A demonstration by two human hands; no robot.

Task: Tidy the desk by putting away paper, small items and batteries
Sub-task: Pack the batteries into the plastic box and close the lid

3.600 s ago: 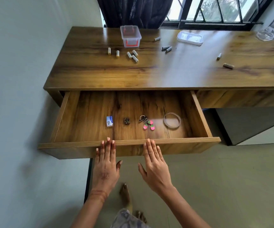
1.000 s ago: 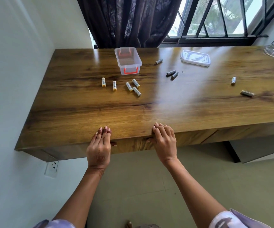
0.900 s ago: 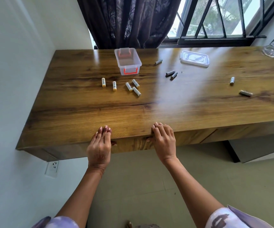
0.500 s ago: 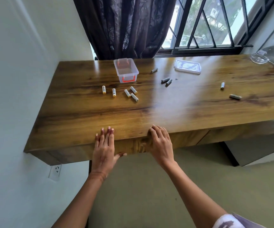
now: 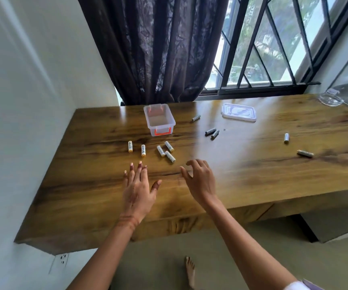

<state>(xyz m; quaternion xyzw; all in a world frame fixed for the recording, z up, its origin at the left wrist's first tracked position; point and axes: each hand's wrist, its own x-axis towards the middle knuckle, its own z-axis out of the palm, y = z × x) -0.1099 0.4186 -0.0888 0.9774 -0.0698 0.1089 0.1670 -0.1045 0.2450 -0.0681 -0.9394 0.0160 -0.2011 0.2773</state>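
Several batteries lie scattered on the wooden desk point(image 5: 242, 174). Two white-and-yellow ones point(image 5: 136, 149) lie left of three others point(image 5: 166, 152), just in front of a clear plastic box point(image 5: 159, 120) with orange handles, which stands open. Two grey batteries point(image 5: 212, 132) lie mid-desk, one more point(image 5: 196, 117) behind them, and two point(image 5: 295, 146) far right. My left hand point(image 5: 137, 191) hovers flat over the desk, fingers apart, holding nothing. My right hand point(image 5: 199, 181) is beside it, fingers curled loosely and spread, also holding nothing. Both are short of the nearest batteries.
The box's clear lid point(image 5: 238, 111) lies at the back right of the desk. A glass dish point(image 5: 331, 99) sits at the far right corner. A dark curtain point(image 5: 158, 49) and barred window are behind. The wall runs along the left. The drawer front under the desk is shut.
The drawer was pushed shut. Both hands have since left the desk's front edge and moved forward over the top toward the batteries.
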